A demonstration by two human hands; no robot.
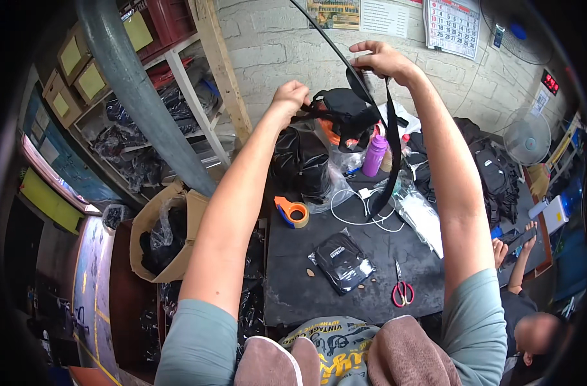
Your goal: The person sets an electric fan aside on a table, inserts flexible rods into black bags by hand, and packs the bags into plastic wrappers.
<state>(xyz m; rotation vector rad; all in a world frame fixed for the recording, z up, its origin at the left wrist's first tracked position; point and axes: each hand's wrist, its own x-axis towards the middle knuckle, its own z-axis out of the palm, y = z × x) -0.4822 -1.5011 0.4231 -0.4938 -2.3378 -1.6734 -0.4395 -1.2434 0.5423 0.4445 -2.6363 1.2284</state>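
Both of my arms reach out over the black table (293,257). My left hand (290,101) is closed on a strap of a small black bag (340,106) held above the clutter at the back. Higher and to the right, my right hand (382,61) pinches a black strap (392,148), whose long end hangs down toward the table. A plastic-wrapped black item (341,260) lies at the table's front, with red-handled scissors (401,293) to its right. An orange tape dispenser (292,212) rests near the left edge.
A purple bottle (374,156) and a white cable (345,199) are behind the wrapped item. Left of the table stands an open cardboard box (145,238), beside a grey pipe (139,96). A co-worker (531,334) sits at the right, near black backpacks (496,170) and a fan (528,136).
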